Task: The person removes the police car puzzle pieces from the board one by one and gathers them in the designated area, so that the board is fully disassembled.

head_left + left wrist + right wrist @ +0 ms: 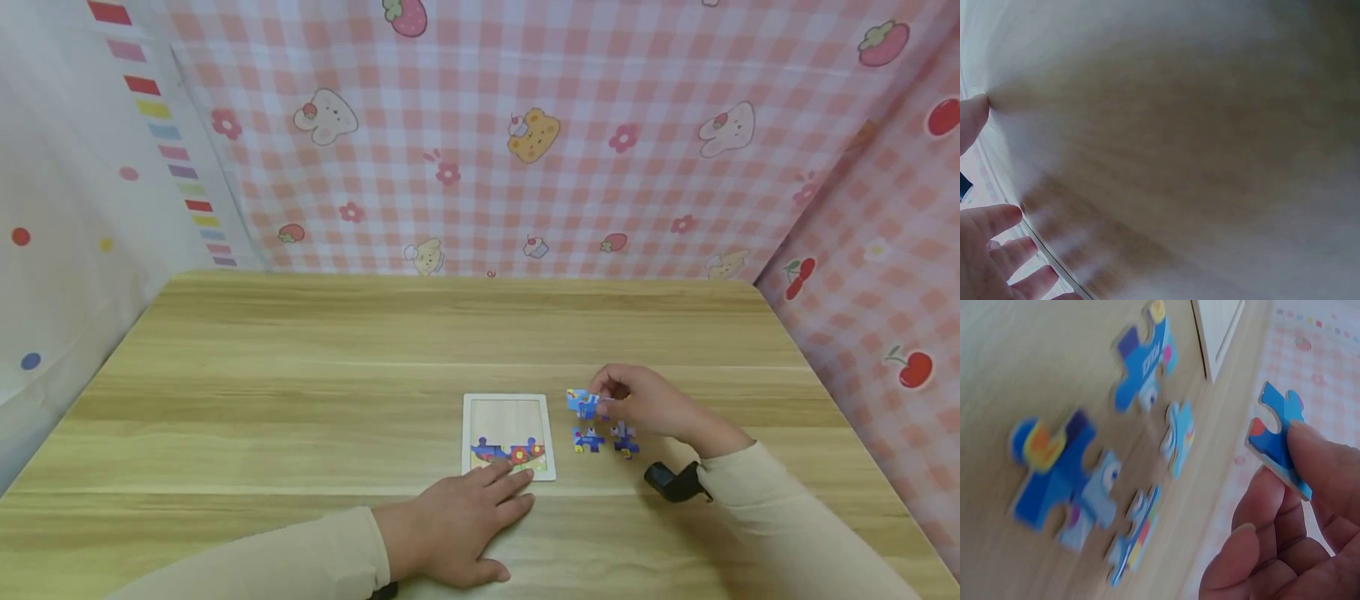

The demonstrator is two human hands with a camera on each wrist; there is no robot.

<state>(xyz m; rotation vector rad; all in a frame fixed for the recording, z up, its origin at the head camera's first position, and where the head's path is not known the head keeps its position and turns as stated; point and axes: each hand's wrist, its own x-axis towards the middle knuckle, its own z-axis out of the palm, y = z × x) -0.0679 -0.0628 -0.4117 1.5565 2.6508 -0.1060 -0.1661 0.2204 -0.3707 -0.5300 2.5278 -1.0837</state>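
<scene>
A blue jigsaw piece (pixel 1280 440) with a red corner is pinched between thumb and fingers of my right hand (pixel 648 404), raised off the table in the right wrist view. Beneath that hand lie several loose jigsaw pieces, among them a dark blue one (pixel 1054 478), one with white lettering (pixel 1147 359) and a narrow light blue one (pixel 1179 434). My left hand (pixel 465 521) spreads its fingers palm down, fingertips touching the lower edge of the puzzle tray (pixel 467 425). Fitted pieces (pixel 519 454) with red and blue patterns fill the tray's lower part; the fingers partly cover them.
Both hands work over a wood-grain table (pixel 315 350). Pink checked cloth (pixel 480 108) hangs behind it, with more cloth at both sides. A black strap piece (pixel 675 482) sticks out under the right wrist.
</scene>
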